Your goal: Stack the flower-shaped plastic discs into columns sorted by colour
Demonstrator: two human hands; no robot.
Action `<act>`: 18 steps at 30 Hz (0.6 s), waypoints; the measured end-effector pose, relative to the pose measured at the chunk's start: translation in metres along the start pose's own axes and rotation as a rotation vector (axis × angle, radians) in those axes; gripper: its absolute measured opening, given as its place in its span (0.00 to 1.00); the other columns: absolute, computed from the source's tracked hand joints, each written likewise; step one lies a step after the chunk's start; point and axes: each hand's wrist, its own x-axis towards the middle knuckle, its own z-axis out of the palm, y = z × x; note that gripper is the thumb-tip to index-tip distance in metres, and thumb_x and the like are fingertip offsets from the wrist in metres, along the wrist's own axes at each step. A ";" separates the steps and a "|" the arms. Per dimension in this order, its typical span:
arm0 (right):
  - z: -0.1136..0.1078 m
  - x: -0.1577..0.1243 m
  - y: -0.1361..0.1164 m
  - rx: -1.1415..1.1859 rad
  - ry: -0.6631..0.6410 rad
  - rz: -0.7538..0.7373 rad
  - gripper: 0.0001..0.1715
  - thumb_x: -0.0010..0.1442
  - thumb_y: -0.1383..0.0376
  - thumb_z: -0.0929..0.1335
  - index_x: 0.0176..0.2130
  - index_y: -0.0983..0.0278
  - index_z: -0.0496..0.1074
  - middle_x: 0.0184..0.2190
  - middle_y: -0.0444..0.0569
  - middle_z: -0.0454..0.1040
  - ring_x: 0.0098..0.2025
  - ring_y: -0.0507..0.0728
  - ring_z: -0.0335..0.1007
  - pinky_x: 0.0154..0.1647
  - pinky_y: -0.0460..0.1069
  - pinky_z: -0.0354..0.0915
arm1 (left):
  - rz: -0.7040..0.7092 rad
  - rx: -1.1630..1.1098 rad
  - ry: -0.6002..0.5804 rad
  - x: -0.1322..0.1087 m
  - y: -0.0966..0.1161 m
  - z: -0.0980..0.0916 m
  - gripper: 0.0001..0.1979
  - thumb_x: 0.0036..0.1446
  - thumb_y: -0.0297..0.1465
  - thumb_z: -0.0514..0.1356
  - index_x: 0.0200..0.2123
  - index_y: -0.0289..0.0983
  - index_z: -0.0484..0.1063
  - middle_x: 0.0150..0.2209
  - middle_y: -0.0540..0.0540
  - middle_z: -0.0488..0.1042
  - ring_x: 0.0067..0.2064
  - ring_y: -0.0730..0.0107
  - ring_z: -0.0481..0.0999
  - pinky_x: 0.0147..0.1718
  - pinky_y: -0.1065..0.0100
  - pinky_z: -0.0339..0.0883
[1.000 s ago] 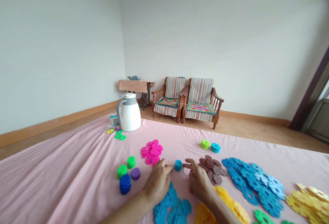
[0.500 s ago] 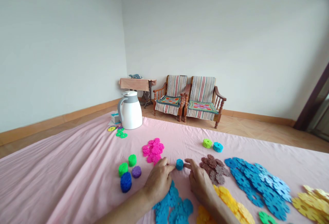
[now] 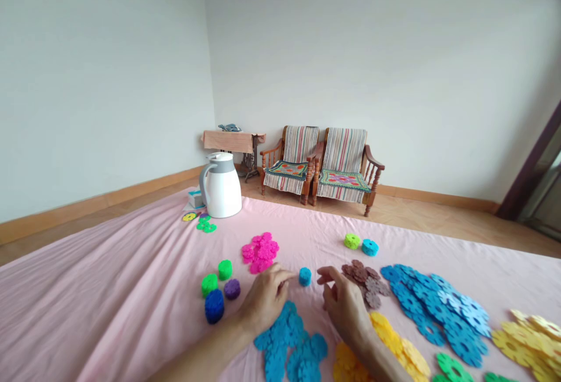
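A small stack of blue notched plastic discs (image 3: 305, 277) stands on the pink cloth between my two hands. On its left, my left hand (image 3: 265, 295) holds nothing, with its index finger stretched towards the stack and a small gap between them. To the stack's right, my right hand (image 3: 345, 303) is free too, its fingers loosely bent and apart. Below the hands lies a loose pile of blue discs (image 3: 287, 335). Brown discs (image 3: 366, 282) lie just beyond my right hand, and pink discs (image 3: 260, 252) beyond my left.
Green stacks (image 3: 209, 284), a purple stack (image 3: 232, 289) and a dark blue stack (image 3: 214, 306) stand left. Larger blue discs (image 3: 433, 306) and yellow discs (image 3: 530, 341) spread right. A lime stack (image 3: 351, 241) and a white jug (image 3: 223, 192) stand farther back.
Both hands have drawn away from the small blue stack, the left to the left and the right to the right. The stack stays standing on the cloth.
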 end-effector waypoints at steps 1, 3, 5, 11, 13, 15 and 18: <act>-0.003 -0.001 -0.005 0.005 -0.035 -0.016 0.17 0.53 0.73 0.59 0.38 0.63 0.72 0.32 0.46 0.77 0.30 0.53 0.72 0.33 0.46 0.64 | 0.007 -0.013 0.026 0.000 -0.002 -0.002 0.16 0.55 0.19 0.49 0.39 0.37 0.74 0.36 0.46 0.72 0.40 0.67 0.72 0.41 0.68 0.64; -0.008 -0.005 -0.016 0.042 -0.155 -0.082 0.14 0.51 0.72 0.61 0.33 0.62 0.73 0.27 0.44 0.75 0.29 0.52 0.70 0.32 0.45 0.62 | 0.015 -0.009 0.055 -0.001 -0.003 -0.005 0.15 0.54 0.18 0.49 0.36 0.36 0.73 0.35 0.46 0.73 0.39 0.68 0.72 0.40 0.68 0.63; -0.009 -0.010 -0.026 0.095 -0.284 -0.136 0.14 0.49 0.72 0.62 0.33 0.62 0.74 0.30 0.45 0.74 0.32 0.51 0.69 0.33 0.44 0.61 | 0.010 0.021 0.039 -0.002 -0.001 -0.007 0.14 0.51 0.17 0.50 0.32 0.36 0.72 0.32 0.47 0.72 0.36 0.68 0.72 0.36 0.70 0.63; -0.001 -0.016 -0.034 0.053 -0.409 -0.116 0.18 0.41 0.74 0.65 0.34 0.63 0.74 0.34 0.46 0.71 0.36 0.52 0.66 0.36 0.44 0.59 | 0.017 0.048 -0.051 -0.006 0.007 -0.007 0.13 0.49 0.16 0.50 0.29 0.36 0.71 0.30 0.48 0.72 0.34 0.70 0.71 0.33 0.71 0.60; 0.002 -0.015 -0.031 0.060 -0.409 -0.092 0.15 0.41 0.74 0.64 0.31 0.64 0.73 0.31 0.44 0.70 0.33 0.51 0.65 0.32 0.44 0.57 | 0.020 0.029 -0.047 -0.007 0.009 -0.008 0.13 0.50 0.17 0.50 0.31 0.37 0.72 0.32 0.48 0.72 0.36 0.69 0.71 0.34 0.71 0.60; 0.004 -0.013 -0.028 0.086 -0.375 -0.054 0.11 0.43 0.74 0.63 0.28 0.64 0.72 0.26 0.42 0.68 0.29 0.50 0.62 0.28 0.43 0.55 | 0.019 0.003 -0.046 -0.007 0.012 -0.009 0.12 0.51 0.19 0.51 0.31 0.37 0.72 0.32 0.48 0.72 0.36 0.69 0.70 0.34 0.71 0.60; 0.007 -0.009 -0.025 0.177 -0.281 0.012 0.07 0.48 0.71 0.63 0.28 0.64 0.69 0.21 0.40 0.65 0.25 0.49 0.59 0.25 0.43 0.53 | 0.002 -0.047 -0.060 -0.007 0.016 -0.010 0.07 0.56 0.26 0.54 0.30 0.36 0.71 0.29 0.48 0.71 0.32 0.70 0.69 0.31 0.71 0.59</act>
